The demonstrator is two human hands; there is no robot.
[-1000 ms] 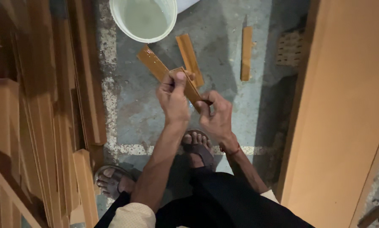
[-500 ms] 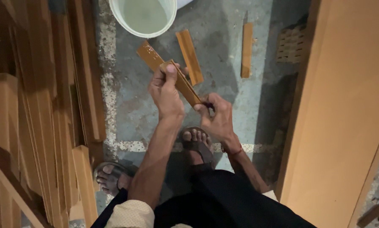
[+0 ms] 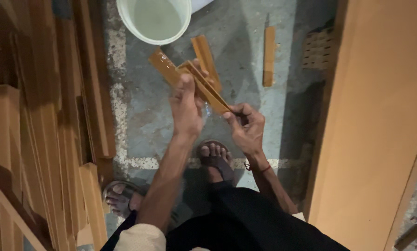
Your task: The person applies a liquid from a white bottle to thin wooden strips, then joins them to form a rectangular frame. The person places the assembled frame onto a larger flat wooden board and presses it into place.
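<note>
I hold a short flat strip of brown wood [image 3: 207,87] between both hands over a grey concrete floor. My left hand [image 3: 186,108] pinches the strip near its upper end with thumb and fingers. My right hand [image 3: 246,126] grips its lower end. The strip slants from upper left to lower right. Beneath it on the floor lie a wet-looking wood piece [image 3: 164,66] and another short strip [image 3: 205,54]. My sandalled feet [image 3: 216,159] stand below the hands.
A white bucket [image 3: 153,19] of cloudy liquid stands at the top. A thin wood strip [image 3: 269,56] lies to the right of it. Long wooden boards [image 3: 55,116] are stacked along the left. A large upright wooden panel [image 3: 380,121] fills the right side.
Both hands have shifted slightly with the strip still held. The left hand's grip has moved up toward the strip's upper end, and more of the strip shows between the hands.
</note>
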